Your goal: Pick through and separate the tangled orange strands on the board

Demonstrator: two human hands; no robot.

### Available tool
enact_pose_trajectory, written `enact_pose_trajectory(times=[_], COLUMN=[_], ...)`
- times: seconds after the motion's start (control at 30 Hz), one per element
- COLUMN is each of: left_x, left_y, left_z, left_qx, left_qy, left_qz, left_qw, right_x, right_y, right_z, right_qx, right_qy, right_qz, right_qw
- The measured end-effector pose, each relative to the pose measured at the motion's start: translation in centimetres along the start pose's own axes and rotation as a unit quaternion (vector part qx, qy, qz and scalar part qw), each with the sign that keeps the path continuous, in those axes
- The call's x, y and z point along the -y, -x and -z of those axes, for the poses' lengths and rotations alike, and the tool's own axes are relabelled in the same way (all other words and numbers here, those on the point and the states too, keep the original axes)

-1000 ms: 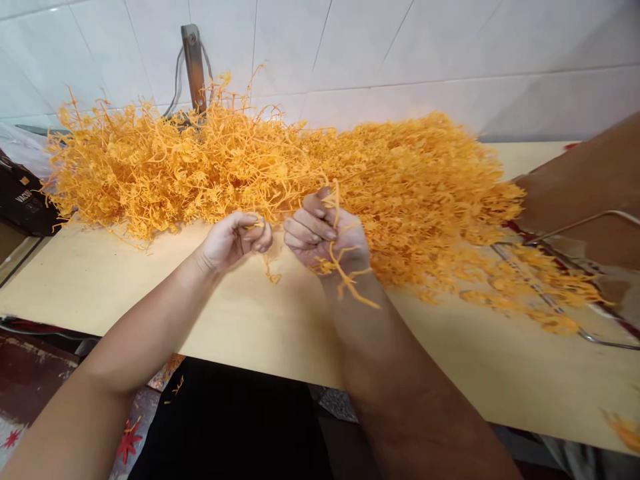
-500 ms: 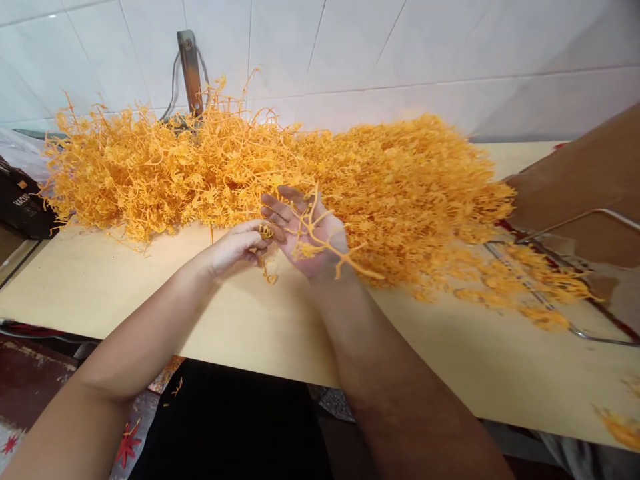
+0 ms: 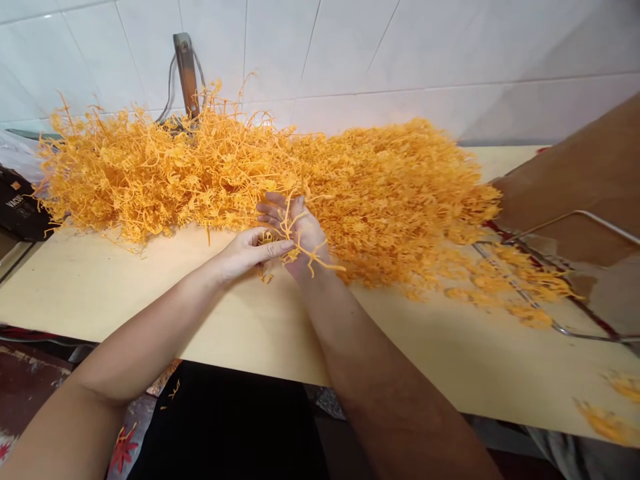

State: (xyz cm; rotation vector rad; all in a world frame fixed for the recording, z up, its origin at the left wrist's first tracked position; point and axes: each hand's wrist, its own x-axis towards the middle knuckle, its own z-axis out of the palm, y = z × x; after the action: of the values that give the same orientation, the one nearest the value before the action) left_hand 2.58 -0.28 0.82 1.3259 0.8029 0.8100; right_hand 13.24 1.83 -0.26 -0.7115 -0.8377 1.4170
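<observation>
My left hand (image 3: 253,252) is closed, its thumb pressing on an orange branched sprig (image 3: 311,255) with thin forked stems. Small curled orange bits show under and beside its fingers. Palm up beside it, my right hand (image 3: 311,232) has its fingers stretched out, and the sprig lies across the palm and wrist. Whether the right thumb presses on a stem cannot be made out. Just behind both hands rises a long heap of similar orange sprigs (image 3: 390,193), spread along the table.
The pale table (image 3: 240,320) runs along a tiled wall (image 3: 350,60). An upright metal bracket (image 3: 187,77) stands behind the heap. At right are a brown cardboard box (image 3: 575,167) and a bent metal rod frame (image 3: 580,331). A black box (image 3: 20,203) sits at left. Loose orange pieces (image 3: 607,421) lie at the near right.
My left hand has moved right and its thumb has come down on the sprig over the right palm. The right hand and sprig have shifted a little left, as has the whole view.
</observation>
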Motion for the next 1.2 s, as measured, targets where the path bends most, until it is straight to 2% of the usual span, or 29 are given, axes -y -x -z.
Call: enact_pose_trajectory(times=[0.1, 0.2, 0.3, 0.4, 0.53, 0.67, 0.77, 0.87, 0.97, 1.1, 1.2], left_x=[0.3, 0.4, 0.3, -0.2, -0.7, -0.5, 0.1, 0.9, 1.6, 1.9, 1.4], left_y=[0.1, 0.0, -0.1, -0.3, -0.2, -0.1, -0.5, -1.1, -1.6, -1.6, -1.4], left_z=[0.0, -0.1, -0.1, 0.0, 0.6, 1.7, 2.2, 2.2, 2.0, 1.6, 1.5], left_qx=[0.013, -0.001, -0.011, -0.048, -0.097, -0.071, -0.065, -0.094, -0.084, -0.022, -0.004], left_qy=[0.065, 0.085, 0.062, 0.015, -0.047, -0.060, -0.049, -0.054, -0.081, -0.109, -0.115], left_qz=[0.036, 0.050, 0.048, 0.043, 0.050, 0.070, 0.062, -0.003, -0.064, -0.047, -0.045], left_qw=[0.997, 0.995, 0.997, 0.998, 0.993, 0.993, 0.995, 0.994, 0.991, 0.993, 0.992], right_x=[-0.1, -0.4, -0.8, -1.1, -0.9, -0.6, -0.4, -0.4, -0.4, -0.4, -0.3], right_y=[0.0, 0.1, -0.2, -0.5, -0.8, -0.8, -0.5, 0.0, 0.5, 0.7, 0.7], right_z=[-0.2, -0.3, -0.2, 0.2, 0.8, 1.6, 2.4, 2.9, 2.6, 2.4, 2.4], right_qx=[-0.048, -0.047, -0.038, -0.060, -0.080, -0.091, -0.057, 0.006, 0.042, 0.015, -0.010], right_qy=[0.049, 0.101, 0.134, 0.152, 0.146, 0.136, 0.139, 0.175, 0.205, 0.191, 0.119], right_qz=[0.031, 0.077, 0.107, 0.127, 0.111, 0.062, 0.044, 0.034, 0.032, 0.045, 0.059], right_qw=[0.997, 0.991, 0.984, 0.978, 0.980, 0.985, 0.988, 0.984, 0.977, 0.980, 0.991])
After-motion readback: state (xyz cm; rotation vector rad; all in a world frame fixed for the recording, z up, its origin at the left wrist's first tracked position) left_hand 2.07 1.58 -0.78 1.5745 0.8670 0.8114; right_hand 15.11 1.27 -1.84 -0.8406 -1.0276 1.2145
